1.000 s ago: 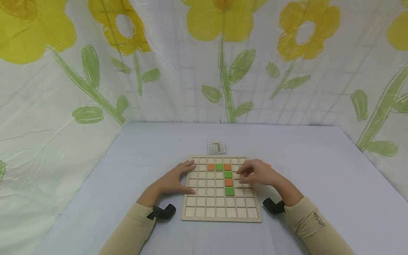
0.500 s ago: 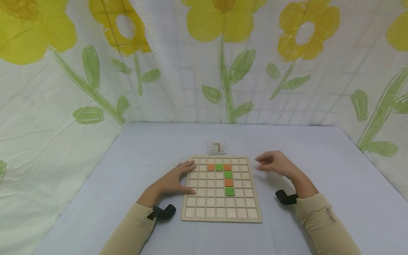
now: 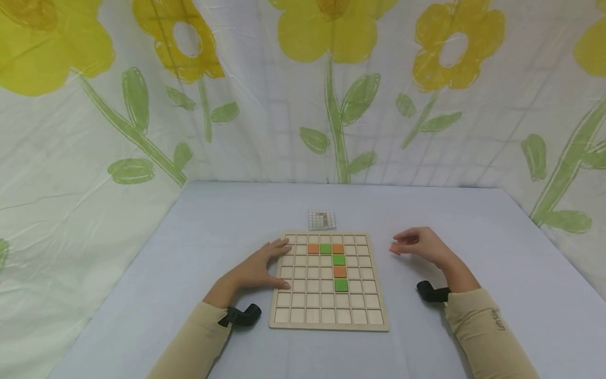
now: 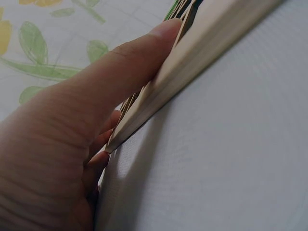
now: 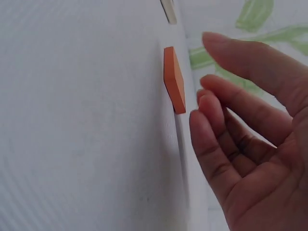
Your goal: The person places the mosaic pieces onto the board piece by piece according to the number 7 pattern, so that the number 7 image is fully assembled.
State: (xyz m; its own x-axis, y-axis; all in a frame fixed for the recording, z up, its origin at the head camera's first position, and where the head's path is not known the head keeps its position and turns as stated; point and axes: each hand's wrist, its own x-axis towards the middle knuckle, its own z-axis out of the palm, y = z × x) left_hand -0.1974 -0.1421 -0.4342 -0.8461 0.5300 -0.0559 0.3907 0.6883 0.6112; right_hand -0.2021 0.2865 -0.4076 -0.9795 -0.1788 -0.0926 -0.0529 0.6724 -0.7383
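Observation:
A wooden grid board (image 3: 305, 300) lies on the white table with several orange and green square tiles in its cells, forming a short row and a column below its right end. My left hand (image 3: 258, 266) rests on the board's left edge. Its thumb (image 4: 139, 55) lies over the rim in the left wrist view, and the fingers touch the edge farther along. To the right of the board, a loose orange tile (image 5: 173, 79) lies on the table. My right hand (image 3: 421, 245) is just over it, fingers loosely bent. In the right wrist view a gap separates fingertips and tile.
A small card (image 3: 322, 219) printed with a grid and a coloured pattern lies just beyond the board's far edge. The white table (image 3: 227, 210) runs back to a hanging cloth (image 3: 265, 131) printed with yellow flowers.
My right hand has moved right, away from over the board, to the loose orange tile. The left hand and the board have stayed in place.

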